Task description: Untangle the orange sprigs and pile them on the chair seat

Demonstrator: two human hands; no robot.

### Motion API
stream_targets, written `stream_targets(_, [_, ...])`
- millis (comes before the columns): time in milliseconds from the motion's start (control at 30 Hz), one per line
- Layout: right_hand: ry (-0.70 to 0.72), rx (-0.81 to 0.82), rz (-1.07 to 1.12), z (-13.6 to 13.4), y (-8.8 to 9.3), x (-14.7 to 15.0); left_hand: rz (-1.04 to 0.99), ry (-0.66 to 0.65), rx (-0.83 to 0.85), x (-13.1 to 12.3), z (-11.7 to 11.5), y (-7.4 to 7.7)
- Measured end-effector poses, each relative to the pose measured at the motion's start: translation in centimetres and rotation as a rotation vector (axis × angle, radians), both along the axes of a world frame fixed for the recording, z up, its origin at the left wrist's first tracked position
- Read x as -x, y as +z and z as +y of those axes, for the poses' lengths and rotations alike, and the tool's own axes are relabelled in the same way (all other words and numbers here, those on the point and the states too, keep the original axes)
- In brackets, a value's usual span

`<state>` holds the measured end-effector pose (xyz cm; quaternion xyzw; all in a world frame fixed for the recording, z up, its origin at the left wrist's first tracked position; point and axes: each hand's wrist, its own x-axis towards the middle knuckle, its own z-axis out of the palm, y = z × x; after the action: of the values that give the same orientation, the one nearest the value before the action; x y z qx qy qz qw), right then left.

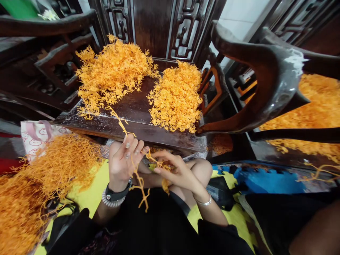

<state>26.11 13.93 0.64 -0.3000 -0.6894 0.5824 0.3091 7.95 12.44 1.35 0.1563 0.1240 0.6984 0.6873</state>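
My left hand [122, 160] is raised with its fingers closed on a long orange plastic strip [138, 177] that runs up onto the dark wooden chair seat [132, 106] and hangs down over my lap. My right hand [178, 170] pinches small orange pieces [159, 165] close to the left hand. Both hands hover just in front of the seat's front edge. Two heaps lie on the seat: a looser tangled pile [111, 71] at the left and a denser pile [176, 97] at the right.
A big mass of orange strips [39, 184] lies at my left on a yellow mat [92, 191]. A second dark chair armrest [265, 71] juts in at right, with more orange material [318, 106] behind it. A blue mat [265, 179] lies at right.
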Motion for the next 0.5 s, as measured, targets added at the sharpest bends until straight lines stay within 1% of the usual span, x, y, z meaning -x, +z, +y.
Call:
stream_targets(67, [0.027,0.171,0.168,-0.4,0.3,-0.9,0.024,0.006,0.012,0.2,-0.2,-0.3])
stream_targets(133, [0.097,0.372,0.341,-0.8,0.4,-1.7,0.074,-0.002,0.039,0.1,-0.5,-0.6])
stream_targets(200, [0.153,0.57,0.458,-1.0,0.5,-2.2,0.116,-0.059,0.083,-0.2,-0.9,-1.1])
stream_targets(267, [0.128,0.72,0.533,-1.1,0.6,-2.4,0.122,-0.152,0.141,-0.7,-1.6,-1.7])
stream_targets(333, [0.03,0.778,0.569,-1.1,0.5,-2.2,0.105,-0.238,0.211,-1.3,-2.3,-2.3])
stream_targets(400, [-0.069,0.776,0.571,-1.2,0.2,-1.7,0.087,-0.307,0.285,-2.1,-3.0,-3.0])
stream_targets(500, [-0.12,0.758,0.563,-1.6,-0.7,-0.6,0.057,-0.397,0.35,-3.1,-4.0,-4.2])
